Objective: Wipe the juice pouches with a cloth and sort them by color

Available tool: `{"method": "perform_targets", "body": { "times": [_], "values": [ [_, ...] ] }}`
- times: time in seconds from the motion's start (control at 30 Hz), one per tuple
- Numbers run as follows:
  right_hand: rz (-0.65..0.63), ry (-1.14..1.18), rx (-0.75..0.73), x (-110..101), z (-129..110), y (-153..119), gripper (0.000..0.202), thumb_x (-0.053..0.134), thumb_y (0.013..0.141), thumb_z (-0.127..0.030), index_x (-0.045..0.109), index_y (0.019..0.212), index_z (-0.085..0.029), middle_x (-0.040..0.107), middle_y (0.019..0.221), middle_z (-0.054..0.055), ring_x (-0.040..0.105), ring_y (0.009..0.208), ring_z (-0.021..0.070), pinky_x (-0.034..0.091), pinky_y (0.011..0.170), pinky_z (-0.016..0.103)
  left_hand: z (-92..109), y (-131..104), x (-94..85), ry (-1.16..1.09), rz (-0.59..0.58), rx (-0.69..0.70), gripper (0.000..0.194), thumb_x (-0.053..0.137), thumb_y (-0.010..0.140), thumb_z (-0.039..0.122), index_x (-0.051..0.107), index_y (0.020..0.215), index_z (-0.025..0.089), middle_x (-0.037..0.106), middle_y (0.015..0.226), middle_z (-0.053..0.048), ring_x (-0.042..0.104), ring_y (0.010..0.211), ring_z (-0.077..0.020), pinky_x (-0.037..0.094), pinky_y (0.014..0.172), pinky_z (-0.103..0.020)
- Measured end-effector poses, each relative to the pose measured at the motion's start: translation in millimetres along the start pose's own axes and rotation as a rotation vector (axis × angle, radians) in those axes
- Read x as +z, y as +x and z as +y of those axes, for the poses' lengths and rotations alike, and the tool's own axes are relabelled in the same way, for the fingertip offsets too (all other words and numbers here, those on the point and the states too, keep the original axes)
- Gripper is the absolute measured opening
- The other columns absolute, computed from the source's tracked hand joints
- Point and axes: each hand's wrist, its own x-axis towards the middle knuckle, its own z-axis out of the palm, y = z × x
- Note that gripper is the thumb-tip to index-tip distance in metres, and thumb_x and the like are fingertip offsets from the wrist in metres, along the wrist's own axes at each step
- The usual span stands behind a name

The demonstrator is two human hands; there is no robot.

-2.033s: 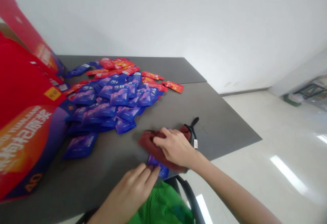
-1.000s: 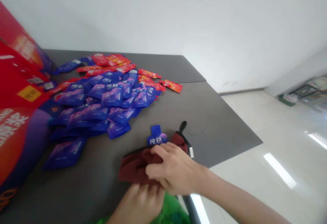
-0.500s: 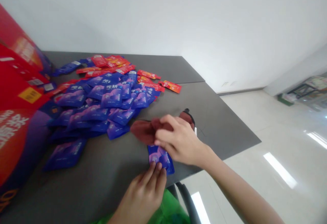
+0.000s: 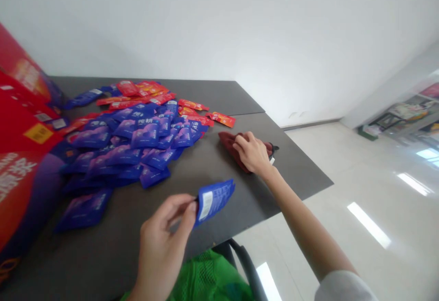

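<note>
My left hand [image 4: 168,230] pinches a blue sachet [image 4: 216,200] by its near edge, between thumb and fingers. The sachet is held up off the table, and the side with a white label faces me. Farther right, my right hand [image 4: 253,153] has its fingers curled onto a reddish-brown cloth pouch [image 4: 229,143] lying on the table. A black cord end [image 4: 275,148] sticks out at the pouch's right side. To the left lies a heap of blue sachets [image 4: 146,131], with red-orange sachets [image 4: 147,89] behind it.
Red printed boxes [image 4: 20,141] stand at the left edge. One blue sachet [image 4: 84,209] lies apart in front of the heap. The dark grey table [image 4: 192,163] ends at the right above a pale tiled floor. Green mesh fabric [image 4: 209,278] and a black chair arm [image 4: 247,264] are at the bottom.
The left hand has picked up the blue sachet from the table and turned its labelled side into view. The right hand has moved the pouch away, up and to the right, onto the table.
</note>
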Motion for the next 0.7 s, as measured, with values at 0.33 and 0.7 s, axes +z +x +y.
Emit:
{"method": "perform_targets", "body": {
  "times": [0.33,0.7],
  "values": [
    [0.175,0.209,0.120,15,0,-33,0.029,0.036,0.095,-0.036,0.061,0.094,-0.021,0.050,0.100,0.007,0.051,0.080,0.0173,0.038,0.074,0.029,-29,-3,-38.2,0.658,-0.317,0.675,0.042,0.049,0.089,0.023,0.045,0.131,0.021,0.058,0.127,-0.006,0.045,0.126,-0.0246,0.038,0.104,-0.044],
    [0.020,0.480,-0.398,-54,-67,-75,0.022,0.041,0.093,-0.032,0.062,0.091,-0.026,0.049,0.103,0.006,0.047,0.084,0.0172,0.037,0.076,0.032,-35,-5,-14.8,0.902,-0.603,0.847,0.038,0.040,0.088,0.010,0.059,0.119,0.022,0.071,0.100,-0.004,0.068,0.084,-0.0180,0.056,0.072,-0.029]
  ]
}}
